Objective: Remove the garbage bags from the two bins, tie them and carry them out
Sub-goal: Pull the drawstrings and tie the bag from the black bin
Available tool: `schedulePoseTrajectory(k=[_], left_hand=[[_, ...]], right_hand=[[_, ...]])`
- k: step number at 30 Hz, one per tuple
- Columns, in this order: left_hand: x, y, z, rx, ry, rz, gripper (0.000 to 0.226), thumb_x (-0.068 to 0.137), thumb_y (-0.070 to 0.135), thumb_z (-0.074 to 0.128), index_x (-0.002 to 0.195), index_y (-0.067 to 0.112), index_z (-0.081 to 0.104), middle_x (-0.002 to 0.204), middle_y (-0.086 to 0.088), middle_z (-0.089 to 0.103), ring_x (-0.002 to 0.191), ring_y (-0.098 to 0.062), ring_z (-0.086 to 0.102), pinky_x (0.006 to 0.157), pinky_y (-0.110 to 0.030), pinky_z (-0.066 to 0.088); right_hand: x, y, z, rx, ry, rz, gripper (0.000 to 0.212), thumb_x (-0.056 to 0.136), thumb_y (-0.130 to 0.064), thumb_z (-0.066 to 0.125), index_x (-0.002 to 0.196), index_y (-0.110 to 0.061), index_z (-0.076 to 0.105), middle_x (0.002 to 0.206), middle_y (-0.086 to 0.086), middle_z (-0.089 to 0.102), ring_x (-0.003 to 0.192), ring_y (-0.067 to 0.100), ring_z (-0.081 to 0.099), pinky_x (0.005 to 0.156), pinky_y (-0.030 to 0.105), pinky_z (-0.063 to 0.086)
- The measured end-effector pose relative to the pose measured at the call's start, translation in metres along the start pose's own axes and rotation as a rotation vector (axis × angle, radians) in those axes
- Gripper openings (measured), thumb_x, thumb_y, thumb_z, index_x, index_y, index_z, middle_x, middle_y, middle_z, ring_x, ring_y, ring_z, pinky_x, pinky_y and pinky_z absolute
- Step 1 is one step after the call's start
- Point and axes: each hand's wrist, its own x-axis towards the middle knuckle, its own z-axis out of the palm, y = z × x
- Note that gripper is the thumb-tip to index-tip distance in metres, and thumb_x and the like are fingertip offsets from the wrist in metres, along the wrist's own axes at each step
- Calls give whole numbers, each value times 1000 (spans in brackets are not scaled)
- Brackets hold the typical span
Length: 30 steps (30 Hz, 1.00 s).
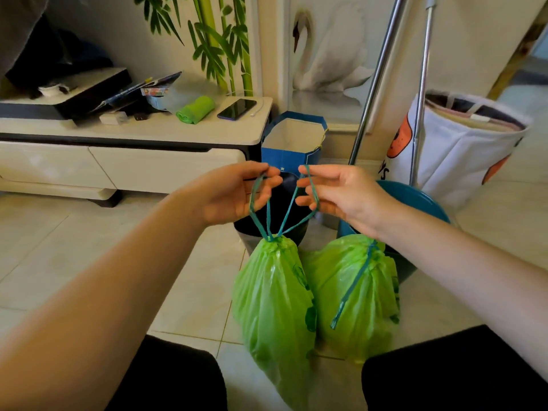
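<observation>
Two full green garbage bags stand on the tiled floor between my knees. The left bag [274,295] is gathered at its neck, and its two teal drawstring loops [268,213] rise to my hands. My left hand [237,192] pinches one loop and my right hand [332,188] pinches the other, both held apart above the bag. The right bag [355,292] leans beside it with its own drawstring hanging loose down the front. Behind the bags are a dark bin [278,209] and a teal bin [415,203], both partly hidden.
A low white TV cabinet [133,137] at the left carries a green roll of bags [195,109], a phone [236,109] and clutter. A blue paper bag [293,143], two metal poles [373,84] and a white fabric basket [462,143] stand behind.
</observation>
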Motion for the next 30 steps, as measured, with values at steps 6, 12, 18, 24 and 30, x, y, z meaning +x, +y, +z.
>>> schedulePoseTrajectory(k=[6, 12, 18, 24, 30], left_hand=[[26, -12, 39, 99, -11, 3, 26, 97, 14, 46, 89, 0, 65, 84, -16, 74, 74, -21, 74, 72, -29, 60], [32, -22, 65, 210, -37, 25, 35, 99, 27, 45, 113, 3, 66, 95, -8, 72, 78, -17, 68, 70, -25, 56], [38, -19, 71, 108, -5, 114, 22, 95, 26, 53, 81, 13, 63, 74, 0, 67, 68, -15, 66, 73, -28, 54], [38, -18, 63, 103, 16, 123, 26, 97, 28, 49, 79, 14, 60, 64, 4, 59, 55, -10, 56, 60, -23, 47], [38, -19, 59, 121, 22, 110, 25, 97, 27, 50, 82, 13, 63, 64, 4, 59, 54, -9, 55, 57, -22, 47]], right_hand=[[-14, 3, -24, -170, 79, -113, 36, 85, -3, 66, 120, -11, 64, 111, 12, 69, 80, 21, 72, 66, 26, 57], [-19, -4, -32, -525, 87, -191, 58, 76, -13, 78, 129, -22, 55, 109, 1, 66, 78, 20, 72, 63, 29, 60], [-12, -3, -51, -716, 203, -307, 26, 81, -24, 73, 106, -23, 64, 89, -10, 66, 70, 10, 63, 69, 30, 56], [3, 26, -112, -747, 390, 139, 15, 88, -17, 64, 100, -10, 67, 83, 7, 67, 79, 22, 64, 80, 42, 58], [-4, 46, -125, -412, 315, 633, 49, 93, -30, 57, 130, 1, 47, 121, 19, 63, 102, 29, 61, 86, 38, 52]])
